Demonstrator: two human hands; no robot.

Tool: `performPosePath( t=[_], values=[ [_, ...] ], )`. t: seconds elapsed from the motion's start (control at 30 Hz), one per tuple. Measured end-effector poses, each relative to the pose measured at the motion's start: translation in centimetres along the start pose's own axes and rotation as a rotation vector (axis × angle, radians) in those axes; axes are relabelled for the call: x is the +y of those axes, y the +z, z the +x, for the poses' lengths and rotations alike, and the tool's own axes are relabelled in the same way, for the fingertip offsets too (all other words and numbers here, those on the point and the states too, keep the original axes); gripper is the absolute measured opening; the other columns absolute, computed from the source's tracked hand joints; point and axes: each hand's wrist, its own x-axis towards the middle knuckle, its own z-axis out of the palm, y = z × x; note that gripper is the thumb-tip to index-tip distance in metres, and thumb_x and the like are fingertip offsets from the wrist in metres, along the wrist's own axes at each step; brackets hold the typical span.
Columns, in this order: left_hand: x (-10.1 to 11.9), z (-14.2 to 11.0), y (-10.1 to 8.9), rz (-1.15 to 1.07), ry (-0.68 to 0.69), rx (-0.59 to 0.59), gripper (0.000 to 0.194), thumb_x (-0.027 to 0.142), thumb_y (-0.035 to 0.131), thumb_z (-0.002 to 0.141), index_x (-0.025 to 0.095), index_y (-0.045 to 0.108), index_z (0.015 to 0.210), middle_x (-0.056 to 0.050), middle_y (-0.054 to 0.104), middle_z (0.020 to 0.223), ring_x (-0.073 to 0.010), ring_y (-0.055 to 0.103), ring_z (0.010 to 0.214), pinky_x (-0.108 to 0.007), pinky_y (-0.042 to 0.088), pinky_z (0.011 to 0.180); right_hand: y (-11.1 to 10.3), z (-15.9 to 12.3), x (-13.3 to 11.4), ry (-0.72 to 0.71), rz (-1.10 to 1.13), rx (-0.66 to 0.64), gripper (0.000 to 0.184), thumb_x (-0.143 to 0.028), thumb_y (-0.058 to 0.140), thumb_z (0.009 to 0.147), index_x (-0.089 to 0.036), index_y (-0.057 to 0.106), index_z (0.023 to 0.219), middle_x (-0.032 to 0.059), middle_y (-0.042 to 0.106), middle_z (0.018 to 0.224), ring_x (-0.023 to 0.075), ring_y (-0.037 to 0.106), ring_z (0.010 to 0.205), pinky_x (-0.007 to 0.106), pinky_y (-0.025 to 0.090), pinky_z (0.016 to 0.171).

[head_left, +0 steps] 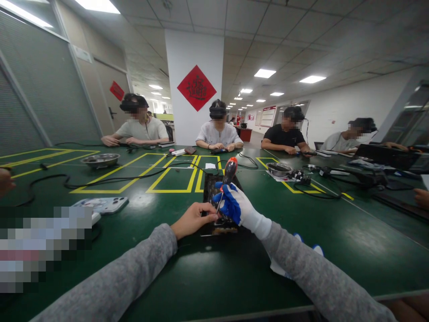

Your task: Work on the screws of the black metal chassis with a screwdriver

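Observation:
My right hand (238, 208), in a white glove with blue fingers, grips a screwdriver (228, 175) with a red and black handle, its tip pointing down onto a dark flat device (209, 188) lying on the green table (208, 268). My bare left hand (193, 219) rests at the device's near left edge, fingers curled and pinched close to the screwdriver tip. Whether those fingers hold anything is too small to make out. Both forearms wear grey sleeves.
Several other people sit along the far side and right. A metal bowl (101, 159) stands far left, another metal bowl (279, 169) on the right. A phone (102, 205) lies on the left, black cables (100, 180) cross the yellow-marked table, and a white glove (295, 255) lies under my right arm.

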Motion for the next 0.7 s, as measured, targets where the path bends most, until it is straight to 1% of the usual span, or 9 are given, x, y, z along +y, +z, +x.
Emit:
performPosePath(
  t=[0.1, 0.17, 0.23, 0.37, 0.4, 0.47, 0.57, 0.63, 0.7],
  values=[
    [0.27, 0.02, -0.13, -0.010, 0.046, -0.063, 0.032, 0.036, 0.047, 0.082, 0.011, 0.066, 0.074, -0.006, 0.064, 0.086, -0.0154, 0.057, 0.082, -0.025, 0.042, 0.077, -0.56, 0.60, 0.37, 0.050, 0.054, -0.053, 0.038, -0.043, 0.052, 0.078, -0.017, 0.051, 0.105, 0.0019, 0.063, 0.068, 0.0109, 0.056, 0.044, 0.022, 0.045, 0.040],
    [0.26, 0.02, -0.12, -0.008, 0.042, -0.079, 0.035, 0.036, 0.043, 0.084, 0.011, 0.065, 0.074, -0.006, 0.064, 0.086, -0.0150, 0.057, 0.082, -0.025, 0.041, 0.077, -0.86, 0.89, 0.57, 0.040, 0.071, -0.068, 0.037, -0.042, 0.052, 0.078, -0.016, 0.052, 0.105, 0.0019, 0.063, 0.069, 0.0112, 0.057, 0.046, 0.023, 0.046, 0.041],
    [0.12, 0.01, -0.03, 0.001, 0.016, -0.062, 0.034, 0.037, 0.044, 0.083, 0.011, 0.064, 0.077, -0.005, 0.063, 0.082, -0.0143, 0.056, 0.079, -0.025, 0.041, 0.075, -0.86, 0.86, 0.61, 0.003, 0.047, -0.054, 0.036, -0.040, 0.053, 0.078, -0.016, 0.053, 0.105, 0.0015, 0.062, 0.068, 0.0101, 0.056, 0.046, 0.021, 0.045, 0.041],
    [-0.17, 0.03, 0.15, 0.024, -0.031, 0.008, 0.029, 0.039, 0.055, 0.076, 0.011, 0.062, 0.078, -0.002, 0.061, 0.073, -0.0126, 0.054, 0.069, -0.023, 0.041, 0.068, -0.20, 0.21, 0.31, -0.041, -0.021, -0.044, 0.036, -0.040, 0.055, 0.077, -0.015, 0.053, 0.102, 0.0019, 0.063, 0.069, 0.0077, 0.054, 0.044, 0.018, 0.042, 0.039],
    [-0.17, 0.04, 0.15, 0.025, -0.026, 0.006, 0.029, 0.039, 0.055, 0.076, 0.011, 0.062, 0.077, -0.002, 0.061, 0.073, -0.0126, 0.054, 0.070, -0.023, 0.041, 0.068, -0.06, 0.11, 0.24, -0.041, -0.025, -0.047, 0.036, -0.041, 0.056, 0.077, -0.016, 0.053, 0.102, 0.0017, 0.063, 0.068, 0.0076, 0.053, 0.043, 0.018, 0.041, 0.038],
    [-0.06, 0.06, 0.09, 0.019, 0.005, -0.033, 0.029, 0.038, 0.053, 0.078, 0.011, 0.063, 0.075, -0.004, 0.063, 0.077, -0.0138, 0.055, 0.074, -0.024, 0.041, 0.071, -0.01, 0.09, 0.22, -0.014, -0.017, -0.059, 0.037, -0.042, 0.055, 0.077, -0.016, 0.051, 0.103, 0.0013, 0.063, 0.068, 0.0086, 0.053, 0.040, 0.020, 0.041, 0.037],
    [0.18, 0.07, 0.00, -0.005, 0.035, -0.097, 0.032, 0.036, 0.046, 0.082, 0.012, 0.065, 0.078, -0.006, 0.064, 0.081, -0.0149, 0.056, 0.079, -0.025, 0.041, 0.075, -0.35, 0.34, 0.39, 0.030, 0.010, -0.071, 0.038, -0.044, 0.051, 0.078, -0.016, 0.050, 0.104, 0.0017, 0.063, 0.069, 0.0098, 0.052, 0.038, 0.023, 0.042, 0.035],
    [0.26, 0.06, 0.05, -0.016, 0.015, -0.091, 0.032, 0.037, 0.044, 0.083, 0.012, 0.064, 0.082, -0.005, 0.063, 0.079, -0.0142, 0.056, 0.077, -0.025, 0.041, 0.074, -0.55, 0.43, 0.49, 0.012, 0.018, -0.070, 0.037, -0.042, 0.051, 0.079, -0.016, 0.051, 0.105, 0.0021, 0.063, 0.070, 0.0094, 0.053, 0.040, 0.022, 0.043, 0.037],
    [0.25, 0.06, 0.19, -0.008, -0.012, -0.037, 0.029, 0.037, 0.049, 0.080, 0.012, 0.062, 0.082, -0.003, 0.061, 0.076, -0.0131, 0.054, 0.073, -0.025, 0.041, 0.071, -0.52, 0.36, 0.50, -0.038, 0.013, -0.056, 0.036, -0.041, 0.052, 0.079, -0.016, 0.052, 0.105, 0.0016, 0.062, 0.070, 0.0088, 0.054, 0.042, 0.021, 0.043, 0.038]
  ],
)
